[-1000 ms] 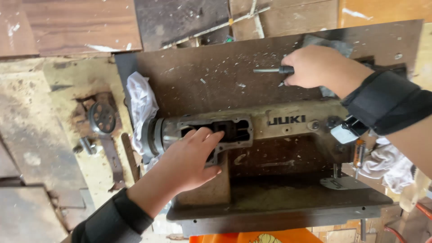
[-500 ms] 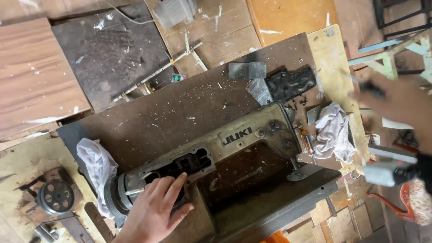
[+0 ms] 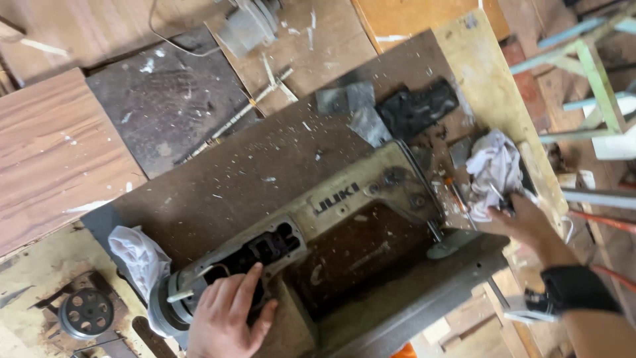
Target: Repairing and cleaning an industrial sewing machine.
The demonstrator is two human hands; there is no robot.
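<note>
Head view: an old beige sewing machine (image 3: pixel 344 205) lies tipped on its side across a dark, dusty table top (image 3: pixel 265 166), its long body running from about 8 o'clock up to 2 o'clock in the frame.

The left hand (image 3: pixel 228 318) rests at 7 o'clock, palm down on the machine's body near the handwheel end. Its fingers (image 3: pixel 246 285) are spread loosely and reach into the open cavity (image 3: pixel 268 248) in the casing; they close on nothing. A crumpled white plastic bag (image 3: pixel 139 258) lies just beside this hand, at its 10 o'clock.

The right hand (image 3: pixel 523 222) is at 4 o'clock, at the needle end of the machine. Its fingertips touch the lower edge of a crumpled white rag (image 3: pixel 493 169), which lies at the hand's 11 o'clock; whether they pinch the cloth or only press on it cannot be told. A black wrist strap (image 3: pixel 580 288) sits on that forearm.

A black flat part (image 3: pixel 417 109) lies on the table top at 1 o'clock, and a small pulley wheel (image 3: pixel 86 311) sits at 8 o'clock, well apart from the hands.
</note>
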